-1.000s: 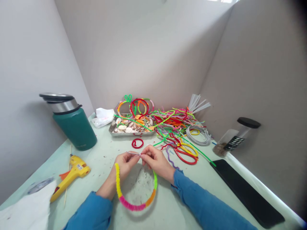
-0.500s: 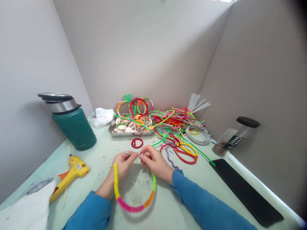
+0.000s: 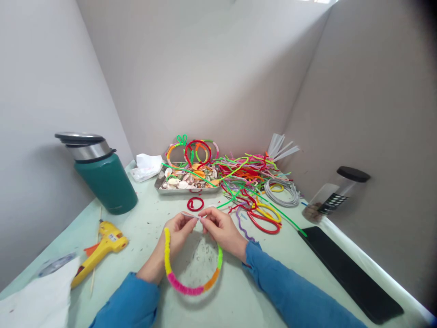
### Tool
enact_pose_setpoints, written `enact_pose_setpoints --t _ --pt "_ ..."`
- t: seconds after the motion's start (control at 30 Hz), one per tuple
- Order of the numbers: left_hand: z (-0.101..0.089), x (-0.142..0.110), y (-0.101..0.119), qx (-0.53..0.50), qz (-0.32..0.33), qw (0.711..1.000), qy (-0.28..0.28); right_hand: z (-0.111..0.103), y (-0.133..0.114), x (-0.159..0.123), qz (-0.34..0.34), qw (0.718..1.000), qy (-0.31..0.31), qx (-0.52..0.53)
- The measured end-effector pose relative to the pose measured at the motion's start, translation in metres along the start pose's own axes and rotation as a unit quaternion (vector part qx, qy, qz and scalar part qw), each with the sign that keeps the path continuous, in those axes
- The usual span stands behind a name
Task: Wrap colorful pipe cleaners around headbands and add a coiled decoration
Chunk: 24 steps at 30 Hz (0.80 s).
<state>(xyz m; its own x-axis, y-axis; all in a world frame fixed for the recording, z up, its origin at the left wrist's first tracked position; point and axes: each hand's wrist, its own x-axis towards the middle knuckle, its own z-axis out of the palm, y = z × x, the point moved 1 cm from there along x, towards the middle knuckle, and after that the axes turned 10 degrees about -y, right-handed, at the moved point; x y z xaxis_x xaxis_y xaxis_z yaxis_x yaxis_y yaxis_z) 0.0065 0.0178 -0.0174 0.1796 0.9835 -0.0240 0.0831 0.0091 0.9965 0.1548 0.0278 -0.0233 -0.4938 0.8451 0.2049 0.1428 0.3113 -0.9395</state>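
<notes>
Between my hands hangs a hoop wrapped in fuzzy pipe cleaner [image 3: 186, 289], yellow, pink, orange and green along its curve. My left hand [image 3: 176, 232] pinches a thin pale end at the top of the hoop, thumb and fingertips together. Right beside it, my right hand [image 3: 221, 228] is closed in a pinch on the same pale part, its fingertips almost touching the left ones. What exactly lies between the fingertips is small and partly hidden. A red pipe cleaner coil [image 3: 195, 204] rests on the table just beyond my hands.
A tray of shells [image 3: 187, 192] stands behind, with finished-looking hoops [image 3: 198, 154] against the wall. Tangled pipe cleaners [image 3: 242, 171] and scissors [image 3: 264, 223] lie right of it. A yellow glue gun [image 3: 102, 248] and green bottle [image 3: 105, 182] are left; a black board [image 3: 348, 273] and jar [image 3: 337, 193] right.
My left hand has shifted slightly right and up, and the hoop's yellow end has risen with it. More of the pale end shows above the left fingers. The right hand has barely moved.
</notes>
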Motion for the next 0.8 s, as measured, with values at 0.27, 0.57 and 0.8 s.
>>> enact_pose_setpoints --t 0.27,0.57,0.8 --pt "-0.001 0.0 -0.002 0.023 0.03 0.999 0.006 0.001 0.0 -0.001 -0.019 0.999 0.004 -0.046" --pt "-0.004 -0.001 0.003 0.09 0.01 0.996 0.008 -0.003 -0.005 -0.003 -0.042 0.992 0.025 -0.119" --pt "-0.012 -0.002 0.001 -0.029 -0.082 0.995 -0.044 -0.017 -0.004 0.003 -0.004 0.999 -0.03 0.025"
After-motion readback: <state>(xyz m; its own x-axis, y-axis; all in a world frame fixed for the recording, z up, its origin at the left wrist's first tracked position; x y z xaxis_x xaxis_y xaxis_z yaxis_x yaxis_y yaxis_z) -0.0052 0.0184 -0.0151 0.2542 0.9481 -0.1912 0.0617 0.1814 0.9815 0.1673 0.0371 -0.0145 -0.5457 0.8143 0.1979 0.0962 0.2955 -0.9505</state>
